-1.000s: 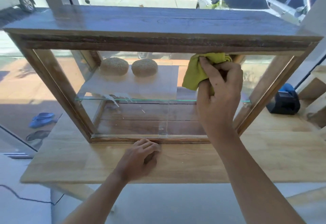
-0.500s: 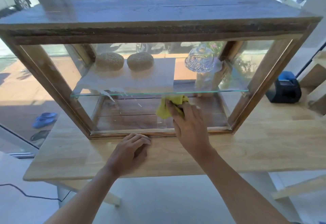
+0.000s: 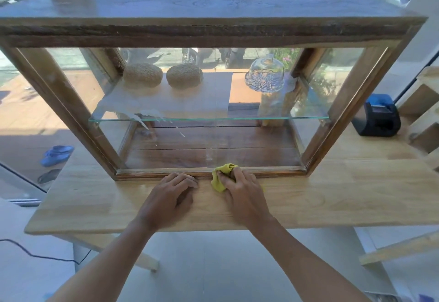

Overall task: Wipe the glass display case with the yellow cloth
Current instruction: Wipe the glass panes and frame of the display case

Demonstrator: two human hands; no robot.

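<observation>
A wood-framed glass display case [image 3: 213,28] stands on a pale wooden table [image 3: 332,197]. Its front glass [image 3: 180,144] shows streaks near the left. My right hand [image 3: 242,192] grips a bunched yellow cloth [image 3: 222,175] against the bottom front rail of the case, near the middle. Just left of it, my left hand [image 3: 172,197] rests on the table with curled fingers, its fingertips touching the rail and nothing in it.
Inside, a glass shelf [image 3: 209,119] carries two round loaves [image 3: 142,75] [image 3: 184,75] and a glass dome dish [image 3: 264,76]. A black and blue device [image 3: 377,118] sits on the table to the right of the case. Blue slippers [image 3: 55,155] lie on the floor at left.
My right hand has swept the cloth down the front glass, from the top right rail to the bottom rail near the middle. My left hand stayed put.
</observation>
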